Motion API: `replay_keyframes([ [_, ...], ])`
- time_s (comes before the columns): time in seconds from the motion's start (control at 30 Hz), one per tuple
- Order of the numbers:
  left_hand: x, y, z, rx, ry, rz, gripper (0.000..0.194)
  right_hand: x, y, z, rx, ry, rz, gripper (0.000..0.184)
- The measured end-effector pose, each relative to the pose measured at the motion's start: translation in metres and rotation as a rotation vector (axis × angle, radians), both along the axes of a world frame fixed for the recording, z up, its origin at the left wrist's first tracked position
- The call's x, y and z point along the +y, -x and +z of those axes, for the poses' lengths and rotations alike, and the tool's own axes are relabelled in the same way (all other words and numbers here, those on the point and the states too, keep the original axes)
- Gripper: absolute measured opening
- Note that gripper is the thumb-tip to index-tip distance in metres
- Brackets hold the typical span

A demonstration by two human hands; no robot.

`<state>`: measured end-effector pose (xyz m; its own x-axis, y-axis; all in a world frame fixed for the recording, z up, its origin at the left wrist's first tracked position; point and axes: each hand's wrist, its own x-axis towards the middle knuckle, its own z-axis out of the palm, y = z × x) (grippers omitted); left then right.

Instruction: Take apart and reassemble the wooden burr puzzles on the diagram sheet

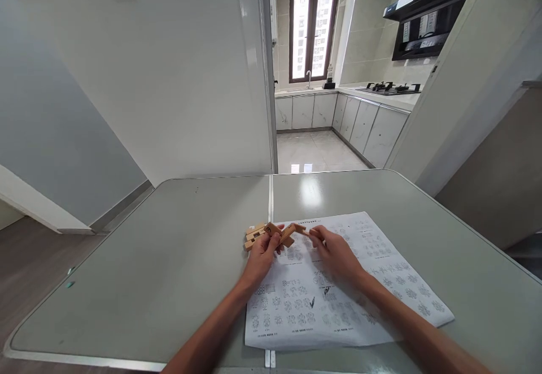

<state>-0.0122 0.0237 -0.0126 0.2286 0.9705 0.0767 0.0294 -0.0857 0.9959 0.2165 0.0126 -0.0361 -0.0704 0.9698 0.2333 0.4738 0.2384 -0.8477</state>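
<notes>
Over the upper left of a printed paper sheet [296, 331], my left hand [261, 256] is closed around light-brown wooden puzzle pieces [287, 233] that cross at angles. Dark marks show on some of their faces. With fingertips pinched, my right hand [336, 249] grips the right end of a thin wooden piece [301, 230], whose other end meets the pieces in my left hand. I cannot tell whether they interlock. Just beyond the left hand, several more wooden pieces [253, 233] lie together on the table, partly hidden by the fingers.
The grey-green table [139, 272] has a metal seam [271, 199] across its middle. Rows of small diagrams and a few dark tick marks cover the sheet. Two small greenish bits [70, 284] are at the left edge. A kitchen with a stove [392, 88] lies beyond the doorway.
</notes>
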Motion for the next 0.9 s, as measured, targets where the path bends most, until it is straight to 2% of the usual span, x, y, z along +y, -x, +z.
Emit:
replay_keyframes([
  [0.07, 0.000, 0.001, -0.003, 0.016, -0.025, -0.006, 0.053, 0.001, -0.001, 0.007, 0.283, 0.124, 0.045, 0.038],
  [0.17, 0.001, 0.000, -0.008, 0.012, -0.042, -0.025, 0.051, 0.001, -0.002, 0.017, 0.739, 0.330, 0.219, 0.038],
  [0.27, 0.000, -0.002, -0.011, 0.002, -0.100, -0.036, 0.045, -0.003, -0.001, 0.023, 0.964, 0.457, 0.335, 0.040],
  [0.4, -0.003, -0.003, -0.010, 0.102, -0.266, -0.007, 0.036, -0.010, 0.005, 0.025, 1.024, 0.527, 0.410, 0.043],
  [0.57, -0.005, -0.002, -0.013, 0.200, -0.419, 0.007, 0.031, -0.012, 0.009, 0.023, 1.033, 0.549, 0.440, 0.045],
  [0.9, -0.007, -0.003, -0.013, 0.215, -0.523, 0.001, 0.020, -0.013, 0.006, 0.020, 1.036, 0.624, 0.476, 0.039],
])
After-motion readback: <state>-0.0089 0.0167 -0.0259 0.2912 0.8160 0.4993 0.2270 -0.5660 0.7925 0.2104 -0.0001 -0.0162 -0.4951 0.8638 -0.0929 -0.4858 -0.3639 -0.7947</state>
